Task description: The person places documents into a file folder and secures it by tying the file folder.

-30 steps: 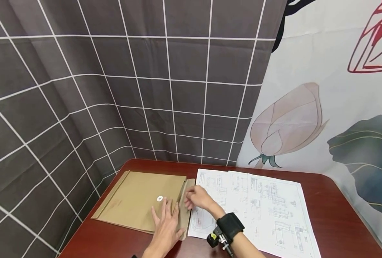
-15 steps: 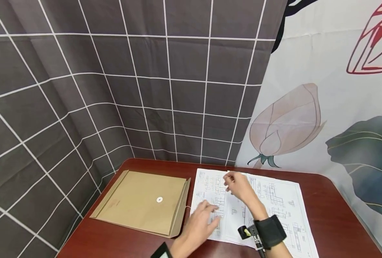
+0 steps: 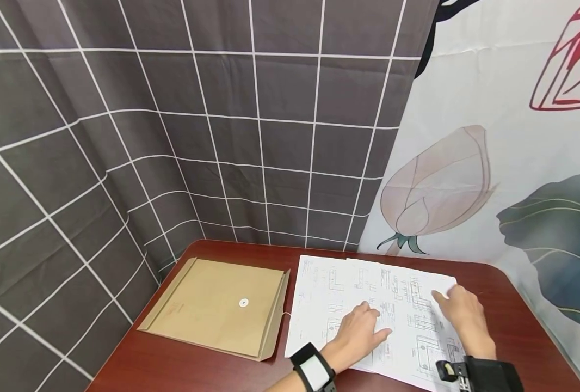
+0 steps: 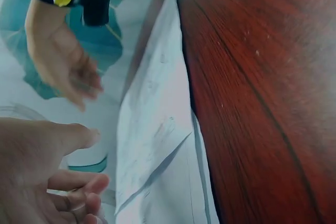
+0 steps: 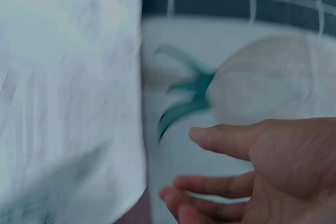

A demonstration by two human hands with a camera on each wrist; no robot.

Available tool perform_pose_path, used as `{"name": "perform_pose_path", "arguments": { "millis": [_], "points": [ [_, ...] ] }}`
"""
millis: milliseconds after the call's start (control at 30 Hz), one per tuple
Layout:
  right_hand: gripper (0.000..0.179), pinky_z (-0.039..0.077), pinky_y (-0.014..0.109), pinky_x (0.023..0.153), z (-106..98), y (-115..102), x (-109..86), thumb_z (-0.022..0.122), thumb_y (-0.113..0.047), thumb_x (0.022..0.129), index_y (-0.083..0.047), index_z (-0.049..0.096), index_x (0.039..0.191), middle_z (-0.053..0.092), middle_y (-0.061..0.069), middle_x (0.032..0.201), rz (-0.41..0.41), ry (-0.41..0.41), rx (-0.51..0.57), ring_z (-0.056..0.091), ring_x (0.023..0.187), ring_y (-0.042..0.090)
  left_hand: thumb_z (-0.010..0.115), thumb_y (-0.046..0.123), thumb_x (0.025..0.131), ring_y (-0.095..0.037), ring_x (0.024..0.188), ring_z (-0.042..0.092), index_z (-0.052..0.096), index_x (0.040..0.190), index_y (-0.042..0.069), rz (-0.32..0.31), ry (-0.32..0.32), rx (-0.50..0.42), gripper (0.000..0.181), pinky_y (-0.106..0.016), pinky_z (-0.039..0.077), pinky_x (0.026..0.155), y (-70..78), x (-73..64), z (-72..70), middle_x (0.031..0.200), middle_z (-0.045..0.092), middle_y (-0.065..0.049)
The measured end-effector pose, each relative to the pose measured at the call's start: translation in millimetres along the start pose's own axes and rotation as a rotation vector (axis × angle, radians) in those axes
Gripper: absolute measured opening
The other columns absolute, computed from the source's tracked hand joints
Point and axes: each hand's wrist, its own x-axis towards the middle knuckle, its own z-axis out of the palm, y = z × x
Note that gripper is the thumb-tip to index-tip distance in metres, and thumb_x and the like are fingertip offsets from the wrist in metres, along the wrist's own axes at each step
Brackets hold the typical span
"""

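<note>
White sheets of technical drawings [image 3: 314, 294] lie partly overlapping on the table. My left hand [image 3: 357, 329] hovers over the middle of the sheets, fingers relaxed and thumb apart. At their right edge is my right hand [image 3: 463, 313], its thumb and fingers spread and loosely bent. In the right wrist view my right hand [image 5: 283, 171] holds nothing beside the edge of the sheets [image 5: 68, 77]. The left wrist view has my left hand [image 4: 37, 166] with nothing between thumb and fingers, above the layered sheets [image 4: 157, 108]. A brown document envelope [image 3: 211, 305] lies to the left.
The dark red tabletop [image 3: 498, 288] has rounded far corners. The envelope bears a white button [image 3: 243, 302], and a short string sticks out at its right side. A grey gridded curtain [image 3: 221, 136] and a white floral cloth [image 3: 466, 109] hang behind the table.
My left hand has left the envelope and moved right to over the sheets. My right hand has swung right, from beside the envelope flap to the sheets' right edge.
</note>
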Motion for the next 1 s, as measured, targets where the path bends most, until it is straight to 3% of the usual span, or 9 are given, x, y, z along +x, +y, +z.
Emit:
{"name": "perform_pose_path", "arguments": {
  "millis": [133, 367, 500, 633, 767, 1000],
  "points": [
    [0.052, 0.042, 0.044, 0.060, -4.9, 31.1, -2.3, 0.062, -0.024, 0.091, 0.025, 0.049, 0.103, 0.053, 0.029, 0.078, 0.119, -0.072, -0.061, 0.050, 0.069, 0.037, 0.068, 0.040, 0.088, -0.002, 0.064, 0.042, 0.073, 0.097, 0.006, -0.027, 0.006, 0.029, 0.035, -0.014, 0.037, 0.050, 7.3, 14.2, 9.8, 0.079, 0.053, 0.003],
    [0.062, 0.046, 0.045, 0.064, -4.1, 55.2, -7.1, 0.075, -0.026, 0.081, 0.024, 0.048, 0.106, 0.055, 0.031, 0.085, 0.263, -0.189, -0.106, 0.051, 0.075, 0.040, 0.069, 0.044, 0.085, -0.007, 0.068, 0.052, 0.073, 0.088, 0.006, -0.105, 0.030, 0.143, 0.039, -0.019, 0.043, 0.052, 20.9, 36.2, 26.2, 0.094, 0.063, -0.006],
    [0.063, 0.047, 0.045, 0.063, -1.1, 61.3, -6.2, 0.076, -0.025, 0.081, 0.024, 0.048, 0.108, 0.057, 0.030, 0.086, 0.261, -0.238, -0.070, 0.054, 0.074, 0.038, 0.068, 0.048, 0.085, -0.008, 0.072, 0.054, 0.073, 0.092, 0.007, -0.151, -0.001, 0.222, 0.042, -0.020, 0.045, 0.054, 26.7, 44.5, 35.5, 0.099, 0.063, -0.006],
    [0.062, 0.048, 0.045, 0.062, 1.1, 64.5, -6.0, 0.075, -0.026, 0.081, 0.024, 0.049, 0.106, 0.058, 0.029, 0.084, 0.246, -0.234, -0.065, 0.055, 0.073, 0.037, 0.064, 0.052, 0.086, -0.009, 0.073, 0.053, 0.070, 0.104, 0.003, -0.189, -0.013, 0.282, 0.053, -0.021, 0.045, 0.054, 32.0, 50.1, 40.5, 0.099, 0.061, -0.005],
    [0.061, 0.048, 0.044, 0.061, 3.8, 62.4, -4.7, 0.075, -0.023, 0.081, 0.025, 0.047, 0.107, 0.056, 0.030, 0.084, 0.250, -0.219, -0.053, 0.054, 0.073, 0.037, 0.061, 0.059, 0.085, -0.012, 0.082, 0.057, 0.068, 0.112, 0.001, -0.248, -0.026, 0.361, 0.064, -0.024, 0.049, 0.060, 35.3, 53.9, 42.1, 0.120, 0.061, -0.012],
    [0.052, 0.047, 0.043, 0.059, 6.0, 62.6, -6.8, 0.072, -0.012, 0.083, 0.025, 0.045, 0.106, 0.055, 0.029, 0.082, 0.251, -0.227, -0.001, 0.055, 0.071, 0.036, 0.064, 0.066, 0.077, -0.016, 0.087, 0.061, 0.074, 0.106, 0.009, -0.311, -0.129, 0.420, 0.064, -0.028, 0.053, 0.064, 37.3, 54.5, 49.0, 0.127, 0.059, -0.012]
  ]
}}
